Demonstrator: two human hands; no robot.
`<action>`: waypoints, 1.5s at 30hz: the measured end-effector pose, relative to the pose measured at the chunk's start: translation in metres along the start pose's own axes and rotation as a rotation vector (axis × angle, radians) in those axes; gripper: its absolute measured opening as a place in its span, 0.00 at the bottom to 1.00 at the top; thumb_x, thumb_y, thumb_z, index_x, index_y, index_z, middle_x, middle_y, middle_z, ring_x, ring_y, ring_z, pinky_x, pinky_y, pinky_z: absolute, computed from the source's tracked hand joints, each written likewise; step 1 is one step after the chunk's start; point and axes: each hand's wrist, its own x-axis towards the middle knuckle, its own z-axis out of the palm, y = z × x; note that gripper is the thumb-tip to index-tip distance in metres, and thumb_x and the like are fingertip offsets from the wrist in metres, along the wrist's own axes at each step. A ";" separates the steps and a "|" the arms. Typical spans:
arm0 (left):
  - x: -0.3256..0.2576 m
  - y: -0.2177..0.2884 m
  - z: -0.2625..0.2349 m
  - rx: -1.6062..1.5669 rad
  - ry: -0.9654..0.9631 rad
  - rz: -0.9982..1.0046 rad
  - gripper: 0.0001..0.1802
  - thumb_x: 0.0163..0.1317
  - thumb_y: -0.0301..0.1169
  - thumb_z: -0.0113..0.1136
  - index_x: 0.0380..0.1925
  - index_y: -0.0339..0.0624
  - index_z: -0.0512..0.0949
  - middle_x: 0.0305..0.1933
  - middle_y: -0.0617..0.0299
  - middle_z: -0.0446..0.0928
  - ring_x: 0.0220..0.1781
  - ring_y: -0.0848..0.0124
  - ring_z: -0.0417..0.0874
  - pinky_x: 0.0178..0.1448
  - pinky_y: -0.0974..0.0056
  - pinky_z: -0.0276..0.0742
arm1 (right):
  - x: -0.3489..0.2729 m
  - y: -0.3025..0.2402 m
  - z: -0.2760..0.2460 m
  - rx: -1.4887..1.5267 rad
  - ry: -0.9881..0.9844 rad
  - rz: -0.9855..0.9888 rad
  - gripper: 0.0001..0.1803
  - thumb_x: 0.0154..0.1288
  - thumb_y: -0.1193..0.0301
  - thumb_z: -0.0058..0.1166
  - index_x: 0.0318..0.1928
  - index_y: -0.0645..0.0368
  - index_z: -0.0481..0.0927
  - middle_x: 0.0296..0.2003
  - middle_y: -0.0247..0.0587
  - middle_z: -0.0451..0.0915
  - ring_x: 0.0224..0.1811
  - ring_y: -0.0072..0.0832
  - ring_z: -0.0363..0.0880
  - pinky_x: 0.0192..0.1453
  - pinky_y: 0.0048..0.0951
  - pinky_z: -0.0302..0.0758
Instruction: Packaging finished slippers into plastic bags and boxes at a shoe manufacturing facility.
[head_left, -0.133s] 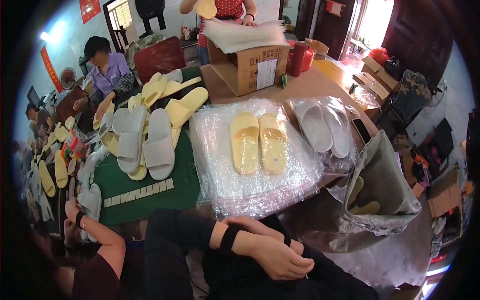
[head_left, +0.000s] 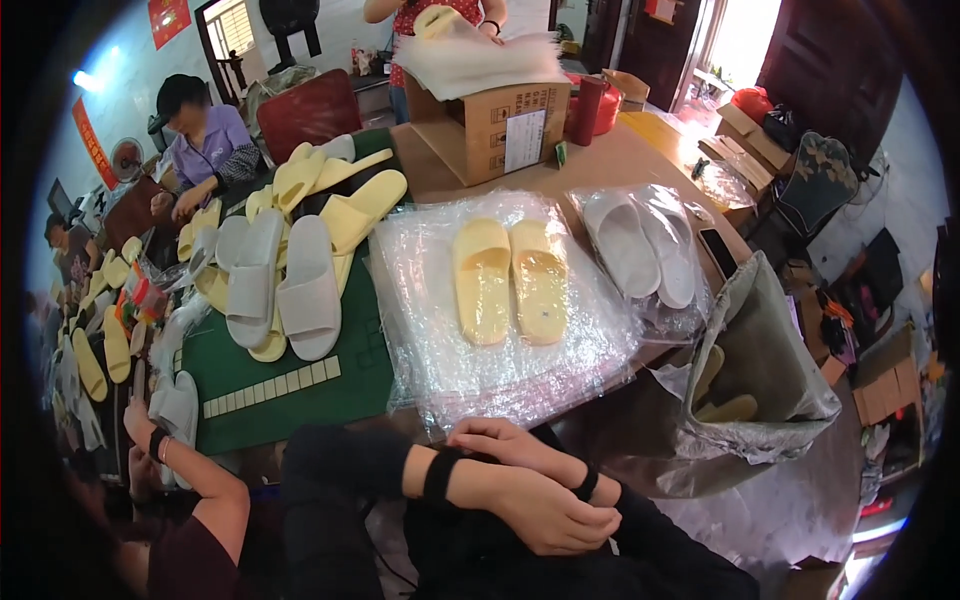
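Observation:
My arms cross over my lap in front of the table edge. My left hand [head_left: 560, 517] reaches over to the right, its fingers curled together; no object shows in it. Behind it, my right hand [head_left: 508, 443] points left beside my left wrist, its fingers loosely extended and bare of any object. Both wrists wear black bands. Just beyond them, a pair of yellow slippers [head_left: 484, 285] lies on a stack of clear plastic bags [head_left: 430, 375]. To its right lies a pair of grey slippers [head_left: 622, 245] in a clear bag.
Loose grey and yellow slippers [head_left: 308, 300] are piled on a green mat [head_left: 230, 400]. A lined bin [head_left: 770, 380] with yellow slippers inside stands right; a phone [head_left: 718, 254] lies near it. Across the table are a cardboard box [head_left: 500, 135] and a person; other people sit left.
The view has shifted slightly. The person across the table has lowered a yellow slipper towards the box. The seated person in purple has moved a hand off the slipper pile. My hands stay crossed.

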 end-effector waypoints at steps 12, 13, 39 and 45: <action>-0.119 0.038 0.026 0.032 0.076 -1.896 0.29 0.63 0.34 0.55 0.60 0.29 0.61 0.63 0.33 0.59 0.65 0.39 0.61 0.67 0.48 0.60 | 0.003 -0.067 -0.096 -2.164 1.036 -0.354 0.39 0.54 0.65 0.60 0.68 0.38 0.62 0.67 0.54 0.60 0.58 0.51 0.71 0.53 0.51 0.70; -0.126 0.042 0.036 -0.019 0.176 -2.009 0.32 0.65 0.35 0.53 0.63 0.28 0.57 0.66 0.31 0.56 0.69 0.38 0.56 0.70 0.48 0.55 | 0.007 -0.064 -0.108 -2.225 1.017 -0.297 0.40 0.56 0.67 0.56 0.70 0.35 0.59 0.68 0.54 0.58 0.61 0.51 0.70 0.52 0.50 0.71; -0.100 0.046 0.060 0.197 -0.222 -1.932 0.30 0.61 0.41 0.58 0.62 0.41 0.66 0.68 0.36 0.56 0.71 0.37 0.51 0.71 0.38 0.46 | -0.029 -0.328 -0.078 -1.162 1.431 -1.328 0.08 0.63 0.71 0.48 0.42 0.54 0.75 0.27 0.56 0.78 0.34 0.56 0.78 0.35 0.49 0.73; -0.069 0.033 0.073 0.119 -0.178 -1.832 0.27 0.60 0.39 0.58 0.59 0.42 0.69 0.68 0.37 0.56 0.71 0.38 0.51 0.71 0.36 0.44 | -0.092 -0.300 -0.168 -1.134 1.152 -1.215 0.11 0.65 0.74 0.48 0.47 0.61 0.74 0.39 0.45 0.80 0.41 0.36 0.81 0.43 0.32 0.76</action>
